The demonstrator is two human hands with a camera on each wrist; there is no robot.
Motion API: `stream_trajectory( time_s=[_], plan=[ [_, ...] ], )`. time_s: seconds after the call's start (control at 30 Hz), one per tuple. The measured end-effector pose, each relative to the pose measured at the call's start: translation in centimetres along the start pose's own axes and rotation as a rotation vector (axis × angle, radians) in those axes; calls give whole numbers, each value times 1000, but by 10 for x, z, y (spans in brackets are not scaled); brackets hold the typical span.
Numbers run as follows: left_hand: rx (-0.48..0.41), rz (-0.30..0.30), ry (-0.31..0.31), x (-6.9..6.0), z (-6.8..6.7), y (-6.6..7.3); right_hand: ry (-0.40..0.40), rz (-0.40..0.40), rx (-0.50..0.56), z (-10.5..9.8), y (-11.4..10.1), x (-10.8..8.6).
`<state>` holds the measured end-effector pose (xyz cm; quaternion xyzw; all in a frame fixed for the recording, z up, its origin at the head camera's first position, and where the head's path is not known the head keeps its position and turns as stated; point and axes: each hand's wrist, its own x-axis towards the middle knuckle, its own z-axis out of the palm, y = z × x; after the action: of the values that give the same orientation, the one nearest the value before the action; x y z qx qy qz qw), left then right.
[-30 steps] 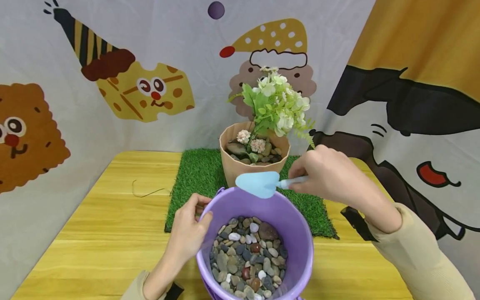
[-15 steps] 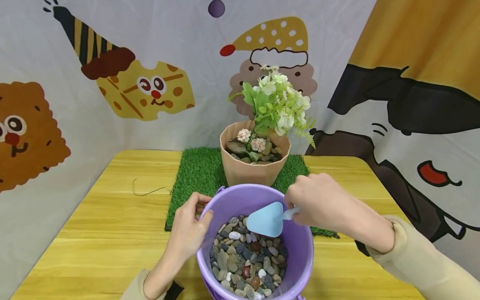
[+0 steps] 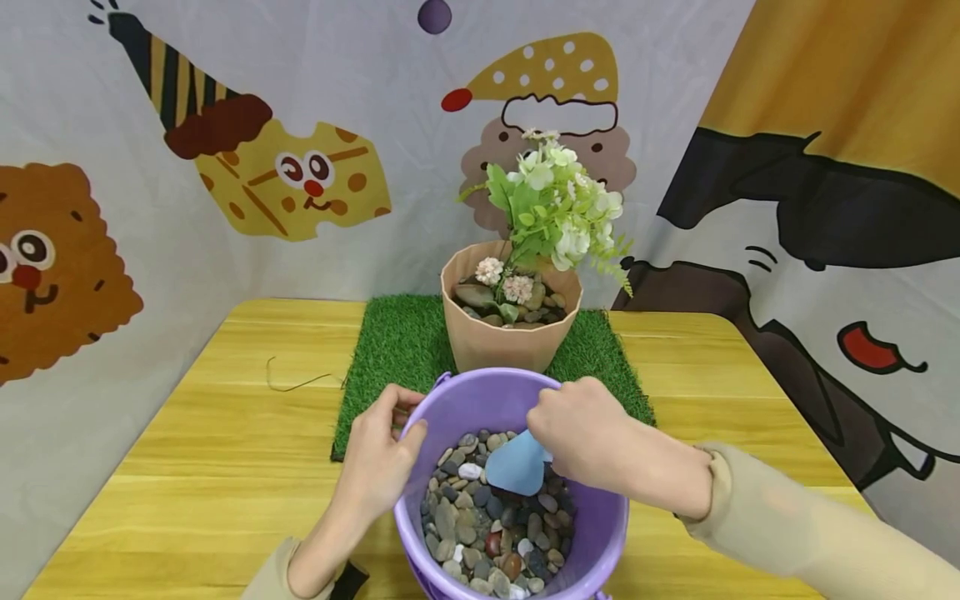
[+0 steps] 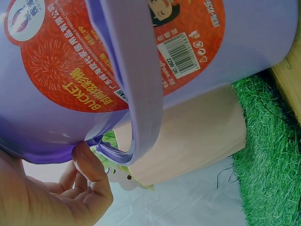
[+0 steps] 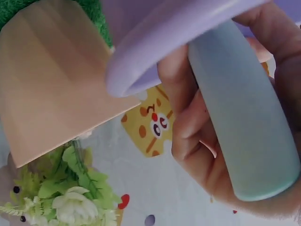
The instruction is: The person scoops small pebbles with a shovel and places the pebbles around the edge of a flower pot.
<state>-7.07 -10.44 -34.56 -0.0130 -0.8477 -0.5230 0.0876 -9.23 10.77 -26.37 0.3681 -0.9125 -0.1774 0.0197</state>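
Note:
A purple bucket [image 3: 611, 533] holds a layer of mixed pebbles [image 3: 480, 521]. My left hand [image 3: 382, 454] pinches the bucket's rim at its left side, thumb and fingers on either side of the edge. My right hand [image 3: 585, 433] grips the handle [image 5: 244, 113] of a light blue trowel [image 3: 517, 465]. The blade is down inside the bucket over the pebbles; whether its tip touches them I cannot tell. In the left wrist view, the bucket's label [image 4: 61, 56] and carrying handle [image 4: 136, 75] show beside the left hand [image 4: 80, 188].
Behind the bucket stands a peach flower pot [image 3: 510, 346] with stones and white flowers [image 3: 573, 208], on a green turf mat [image 3: 401, 342]. A thin dark strand [image 3: 296, 386] lies on the wooden table [image 3: 225, 467]. A cartoon-printed cloth [image 3: 315, 50] hangs behind.
My right hand has brought the trowel down from above the bucket's far rim to the pebbles inside, shifting left over the last half second. The left hand stays at the rim.

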Motion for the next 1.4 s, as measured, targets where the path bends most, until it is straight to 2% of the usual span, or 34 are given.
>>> stream_trajectory(
  time_s=[0.3,0.63,0.9,1.23,1.4],
  plan=[
    [8,4,5,0,1,0,82,-40,-52,3,-10,2],
    [1,7,3,0,1,1,134,-107,-220,-4,-26,2],
    [4,-3,0,-1,0,1,144,-95,-231,-1,-28,0],
    [13,-3,11,-1,0,0,76,-98,-277,-1,-37,-1],
    [6,-1,6,-1,0,1,74,-107,-277,-3,-37,-3]
  ],
)
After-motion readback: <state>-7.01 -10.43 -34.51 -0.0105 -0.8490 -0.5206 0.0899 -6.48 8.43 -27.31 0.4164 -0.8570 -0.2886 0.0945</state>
